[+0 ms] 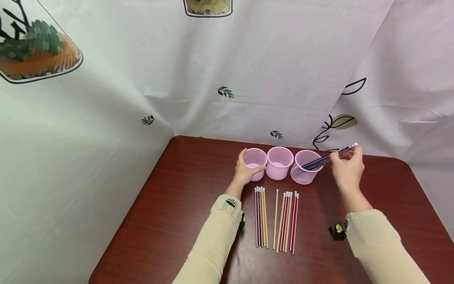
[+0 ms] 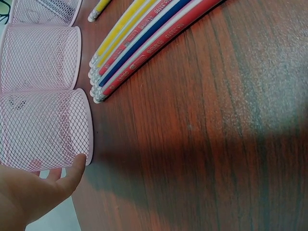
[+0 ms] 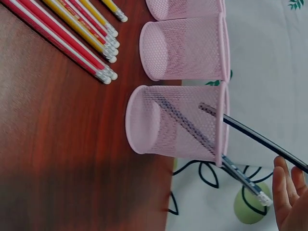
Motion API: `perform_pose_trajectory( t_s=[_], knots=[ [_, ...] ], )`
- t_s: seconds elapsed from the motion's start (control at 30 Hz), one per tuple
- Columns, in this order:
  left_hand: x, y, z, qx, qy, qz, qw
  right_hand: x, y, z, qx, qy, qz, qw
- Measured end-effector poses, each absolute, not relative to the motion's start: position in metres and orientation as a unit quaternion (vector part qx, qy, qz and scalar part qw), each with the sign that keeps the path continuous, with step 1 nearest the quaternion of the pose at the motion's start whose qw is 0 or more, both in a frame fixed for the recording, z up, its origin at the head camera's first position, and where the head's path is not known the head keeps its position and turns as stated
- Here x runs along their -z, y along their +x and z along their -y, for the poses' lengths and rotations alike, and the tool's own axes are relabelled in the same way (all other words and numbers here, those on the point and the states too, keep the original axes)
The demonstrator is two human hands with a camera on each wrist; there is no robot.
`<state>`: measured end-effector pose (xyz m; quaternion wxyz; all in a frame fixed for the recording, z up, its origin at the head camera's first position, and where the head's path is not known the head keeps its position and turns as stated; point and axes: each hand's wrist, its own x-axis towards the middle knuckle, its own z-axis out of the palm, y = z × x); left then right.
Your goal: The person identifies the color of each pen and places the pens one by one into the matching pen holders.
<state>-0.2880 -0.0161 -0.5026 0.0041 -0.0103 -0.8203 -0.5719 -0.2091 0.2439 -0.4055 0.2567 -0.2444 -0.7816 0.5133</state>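
"What does the head view show?"

"Three pink mesh cups stand side by side near the back edge of the table [image 1: 195, 189]. The left hand [image 1: 244, 172] curls thumb and fingers round the left cup [image 1: 256, 156]; the middle cup [image 1: 278, 173] stands just beside it. At the right cup [image 1: 303, 177], the right hand [image 1: 348, 167] pinches a dark pencil [image 1: 345, 149] near its eraser."

"Room around them?"

"A broad stretch of tabletop runs left to the side edge. In front, a narrow strip separates the cups from the loose pencils [image 1: 287, 221]."

"Left wrist?"

"The thumb rests on the left cup's mesh, close by the table's edge. Eraser ends lie near the cups."

"And the right?"

"The dark pencil slants over the rim, tip inside the right cup. Another pencil [image 3: 240, 180] leans there. The frame crops the hand, so I can't tell its exact finger contact."
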Motion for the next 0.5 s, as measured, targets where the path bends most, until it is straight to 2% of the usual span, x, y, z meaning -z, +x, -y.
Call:
perform_pose_trajectory(
  t_s=[0.5],
  knots=[
    [0.504,-0.289,0.016,0.574,-0.014,0.819,0.008,0.424,-0.21,-0.247,-0.63,-0.268,0.692,0.229]
  ],
)
